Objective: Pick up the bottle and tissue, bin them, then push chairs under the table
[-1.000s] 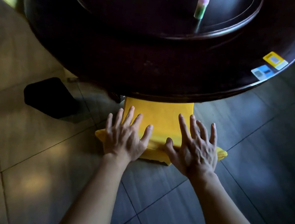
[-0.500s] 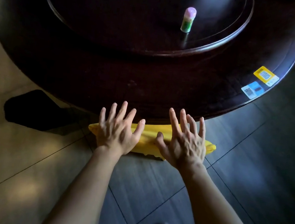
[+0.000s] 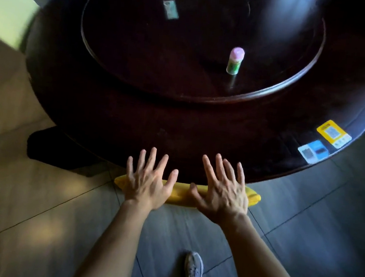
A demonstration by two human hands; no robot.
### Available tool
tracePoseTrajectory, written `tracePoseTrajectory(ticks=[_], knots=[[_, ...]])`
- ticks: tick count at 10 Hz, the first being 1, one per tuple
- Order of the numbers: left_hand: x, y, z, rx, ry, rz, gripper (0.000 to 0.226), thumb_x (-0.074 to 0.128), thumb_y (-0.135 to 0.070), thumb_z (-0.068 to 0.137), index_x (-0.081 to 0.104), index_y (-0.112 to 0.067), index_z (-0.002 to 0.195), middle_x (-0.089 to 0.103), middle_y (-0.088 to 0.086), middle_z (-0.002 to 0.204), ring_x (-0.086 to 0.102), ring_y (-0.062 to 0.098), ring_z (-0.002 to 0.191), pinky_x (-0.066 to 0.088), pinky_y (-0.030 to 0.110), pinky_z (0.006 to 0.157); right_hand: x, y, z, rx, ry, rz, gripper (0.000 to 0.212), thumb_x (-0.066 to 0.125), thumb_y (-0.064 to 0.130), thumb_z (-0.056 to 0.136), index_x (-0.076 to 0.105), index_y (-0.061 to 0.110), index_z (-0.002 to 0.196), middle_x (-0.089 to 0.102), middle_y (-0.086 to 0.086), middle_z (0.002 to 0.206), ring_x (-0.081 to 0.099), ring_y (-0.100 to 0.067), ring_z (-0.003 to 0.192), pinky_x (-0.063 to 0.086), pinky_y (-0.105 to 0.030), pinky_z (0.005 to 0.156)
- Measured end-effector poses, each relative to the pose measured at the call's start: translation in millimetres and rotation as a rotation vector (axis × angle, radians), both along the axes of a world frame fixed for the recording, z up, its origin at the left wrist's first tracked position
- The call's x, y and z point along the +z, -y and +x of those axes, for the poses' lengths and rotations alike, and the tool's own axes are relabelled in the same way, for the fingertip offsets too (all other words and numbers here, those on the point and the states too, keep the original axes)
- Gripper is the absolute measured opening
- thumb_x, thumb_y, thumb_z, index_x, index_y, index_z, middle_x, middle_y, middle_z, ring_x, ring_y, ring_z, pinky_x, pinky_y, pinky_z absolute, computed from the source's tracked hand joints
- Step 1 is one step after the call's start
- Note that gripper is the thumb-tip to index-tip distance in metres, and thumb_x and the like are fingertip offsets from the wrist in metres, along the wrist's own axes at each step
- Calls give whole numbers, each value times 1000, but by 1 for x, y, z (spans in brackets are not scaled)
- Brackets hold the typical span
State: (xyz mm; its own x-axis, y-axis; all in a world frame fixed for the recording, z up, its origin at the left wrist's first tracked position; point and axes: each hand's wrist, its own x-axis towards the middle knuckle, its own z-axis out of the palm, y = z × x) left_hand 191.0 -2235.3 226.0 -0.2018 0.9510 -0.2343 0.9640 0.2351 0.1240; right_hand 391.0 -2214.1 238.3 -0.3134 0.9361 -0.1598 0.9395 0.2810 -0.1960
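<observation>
Reading from the left, a black chair [image 3: 46,145] sits partly under the table [image 3: 178,124], well apart from both hands. The left hand [image 3: 147,180] lies flat, fingers spread wide, gripping nothing, on the left half of the yellow chair [image 3: 182,195]. The right hand [image 3: 223,193] lies the same way on the right half. That chair's long axis runs left to right just beneath the palms, only its rear strip showing below the table edge; any further push likely goes straight ahead.
</observation>
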Motion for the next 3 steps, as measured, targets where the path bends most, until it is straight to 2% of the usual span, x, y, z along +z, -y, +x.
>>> tracePoseTrajectory(ticks=[1, 2, 3], knots=[[16, -12, 0, -22, 0, 5, 67, 20, -65, 99, 19, -35, 159, 5, 6, 171, -4, 27, 157, -3, 58, 123, 8, -13, 0, 47, 38, -70, 90, 27, 74, 92, 11, 27, 166, 15, -21, 172, 16, -37, 159, -8, -63, 125], [42, -36, -9, -44, -34, 117, 67, 21, -63, 100, 19, -34, 159, 8, 7, 171, -2, 28, 157, 0, 58, 124, 29, -48, -4, 39, 14, 35, 87, 41, 69, 95, 18, 25, 166, 17, -24, 171, 16, -39, 159, -7, -67, 123], [74, -64, -26, -17, -64, 198, 70, 20, -65, 97, 22, -32, 159, 10, 8, 170, 0, 28, 157, 1, 58, 123, 68, -96, -11, -7, -29, 156, 87, 45, 68, 94, 21, 24, 165, 18, -24, 170, 18, -40, 158, -6, -66, 123]])
